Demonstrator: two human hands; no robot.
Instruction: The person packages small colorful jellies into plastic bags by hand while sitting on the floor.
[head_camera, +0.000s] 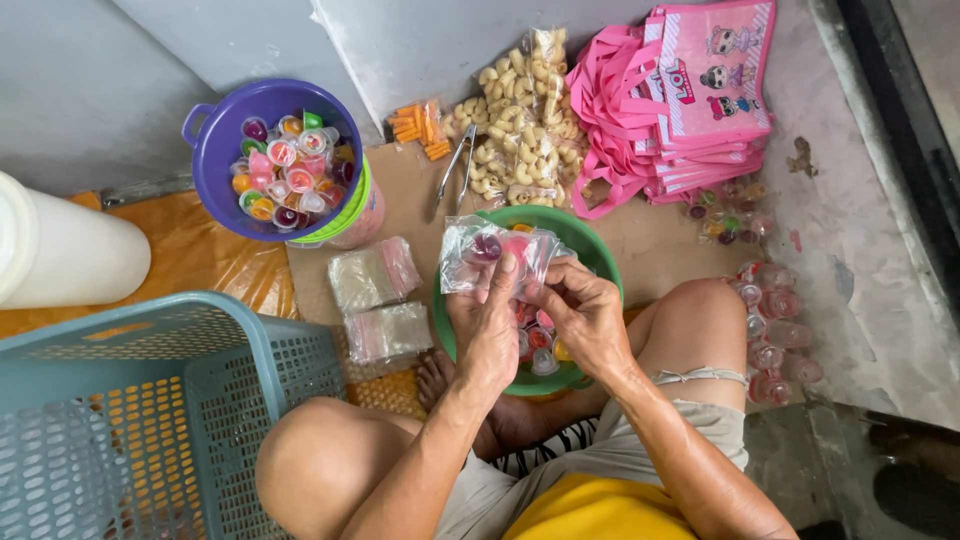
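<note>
**Clear bag held just above the green bowl**

The small clear bag of jelly cups lies crosswise, just beyond both hands. The left hand pinches its lower edge; the right hand pinches beside it. The green bowl sits underneath.

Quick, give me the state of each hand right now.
Left hand: closed, pinching the clear plastic bag of jelly cups.
Right hand: closed, fingers gripping the same bag's edge above the green bowl.
</note>
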